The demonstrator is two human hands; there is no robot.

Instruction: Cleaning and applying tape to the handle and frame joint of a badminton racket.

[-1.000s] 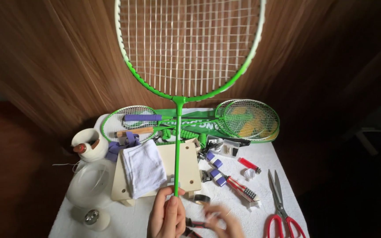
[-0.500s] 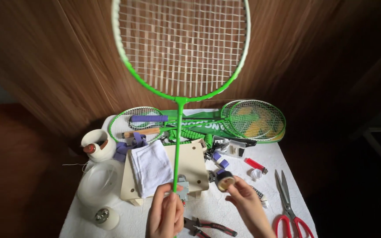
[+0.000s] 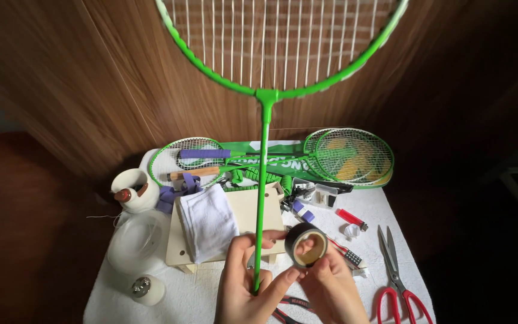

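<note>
- A dark wood-panelled wall (image 3: 91, 90) fills the upper view, close behind the table's far edge, so there is little room beyond it.
- The white-covered table (image 3: 331, 210) sits below you; its left, right and far edges show, with dark floor past each side.
- You hold a green badminton racket (image 3: 263, 180) upright, its strung head running off the top of the view and its thin shaft coming down over the table's middle.
- Two more green rackets (image 3: 349, 156) lie flat along the far edge.
- A pale wooden board (image 3: 247, 210) lies behind the shaft, with a folded white cloth (image 3: 208, 222) on it.
- A clear spool (image 3: 136, 243) and a white cup (image 3: 130, 189) crowd the left edge.
- Red-handled scissors (image 3: 394, 276) lie near the right edge, well clear of your hands.
- Your left hand (image 3: 244, 288) is closed around the shaft's lower end.
- Your right hand (image 3: 331, 288) pinches a black tape roll (image 3: 306, 245), just beside the shaft.
- A red lighter (image 3: 350, 218) lies beyond the roll.
</note>
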